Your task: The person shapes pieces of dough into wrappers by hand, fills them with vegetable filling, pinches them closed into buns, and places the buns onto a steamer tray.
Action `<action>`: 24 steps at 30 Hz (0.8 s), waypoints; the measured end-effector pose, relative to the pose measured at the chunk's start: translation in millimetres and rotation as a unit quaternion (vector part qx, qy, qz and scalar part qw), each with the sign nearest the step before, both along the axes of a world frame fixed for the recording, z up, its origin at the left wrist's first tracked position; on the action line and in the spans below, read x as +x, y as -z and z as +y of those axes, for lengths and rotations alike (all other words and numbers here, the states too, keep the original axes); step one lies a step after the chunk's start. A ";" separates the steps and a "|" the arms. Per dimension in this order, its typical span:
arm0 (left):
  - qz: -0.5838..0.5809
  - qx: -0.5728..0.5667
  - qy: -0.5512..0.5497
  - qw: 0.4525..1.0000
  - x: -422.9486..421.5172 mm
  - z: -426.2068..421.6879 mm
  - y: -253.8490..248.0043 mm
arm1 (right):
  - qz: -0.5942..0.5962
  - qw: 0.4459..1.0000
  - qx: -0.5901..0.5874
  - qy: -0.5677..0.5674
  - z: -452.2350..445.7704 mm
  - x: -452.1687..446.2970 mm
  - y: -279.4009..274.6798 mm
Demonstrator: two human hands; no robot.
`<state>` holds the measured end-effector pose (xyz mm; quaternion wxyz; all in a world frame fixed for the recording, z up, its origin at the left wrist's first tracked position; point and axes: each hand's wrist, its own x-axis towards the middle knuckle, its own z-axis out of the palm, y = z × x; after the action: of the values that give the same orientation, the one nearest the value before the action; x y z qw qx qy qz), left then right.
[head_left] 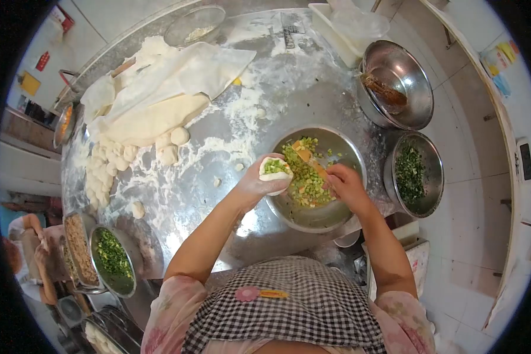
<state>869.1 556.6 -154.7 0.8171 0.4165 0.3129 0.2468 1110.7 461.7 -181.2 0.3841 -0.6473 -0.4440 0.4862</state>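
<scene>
My left hand (258, 182) cups a round dough wrapper (275, 176) with chopped green filling in its middle. It is held just beside the left rim of a large steel bowl (351, 154). In that bowl lies a heap of chopped green and pale filling (308, 183). My right hand (343, 184) grips the handle of a flat wooden-coloured spatula (308, 158) over the bowl. The spatula's blade reaches toward the filling, close to the wrapper.
Floured dough pieces (103, 168) and a dough slab under a cloth (177, 74) lie at left. Steel bowls (416, 82) stand at right, one with chopped greens (410, 173). Another greens bowl (113, 253) and a tray of brown filling (79, 245) are lower left, near another person (32, 256).
</scene>
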 end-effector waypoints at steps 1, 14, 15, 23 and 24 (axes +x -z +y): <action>-0.005 0.007 0.010 1.000 2.8 2.6 -0.3 | 0.004 1.000 0.013 -0.004 -2.3 -2.2 -8.4; 0.021 0.075 0.093 0.993 1.1 13.8 -15.5 | -0.379 0.885 0.227 -0.146 -28.0 -36.0 -51.7; 0.021 0.084 0.093 0.992 -0.7 14.2 -11.4 | -0.367 0.895 0.198 -0.155 -29.2 -27.5 -45.3; -0.002 0.061 0.024 0.998 -30.7 2.2 2.1 | -0.376 0.922 0.029 -0.082 -36.3 9.9 -35.8; -0.013 0.067 0.023 0.997 -31.4 -1.4 2.5 | -0.410 0.908 -0.001 -0.086 -32.1 4.3 -33.8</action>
<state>837.6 555.2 -157.2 0.7968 0.4741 0.2751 0.2542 1115.0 429.7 -147.5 0.1240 -0.7495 -0.6156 0.2096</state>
